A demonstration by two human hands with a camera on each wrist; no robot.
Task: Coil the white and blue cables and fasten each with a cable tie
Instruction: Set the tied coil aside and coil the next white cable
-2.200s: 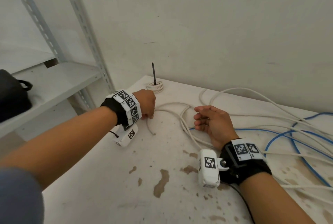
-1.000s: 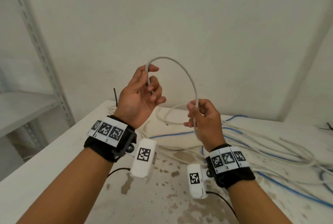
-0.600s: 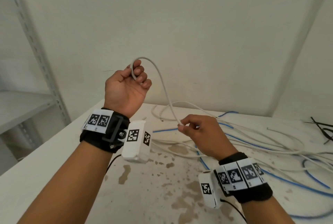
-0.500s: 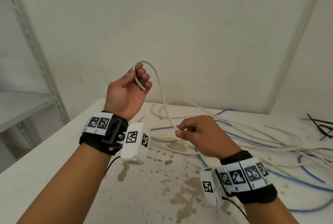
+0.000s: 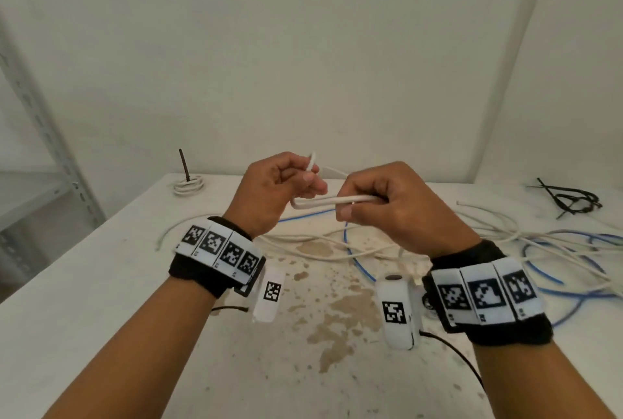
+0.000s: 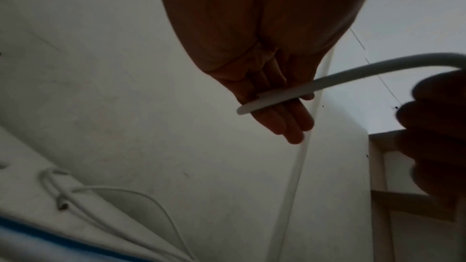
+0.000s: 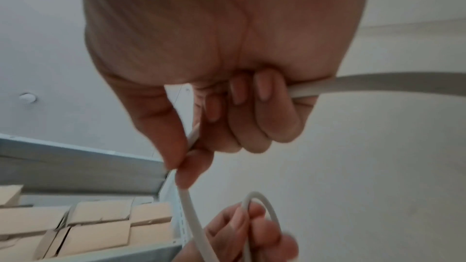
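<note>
Since half a second ago the hands have closed in on each other – the long arc of thin white round cable is now folded into a tight first loop, so coiling has begun. The left hand pinches the free end; the right hand clamps the doubled strands. The rest, with the thin blue cable, lies on the stained white worktop. Only the right wrist view shows cardboard boxes – the head view misses them.

No readable words or numbers anywhere; only black-and-white coded squares on the wristbands and camera housings.
</note>
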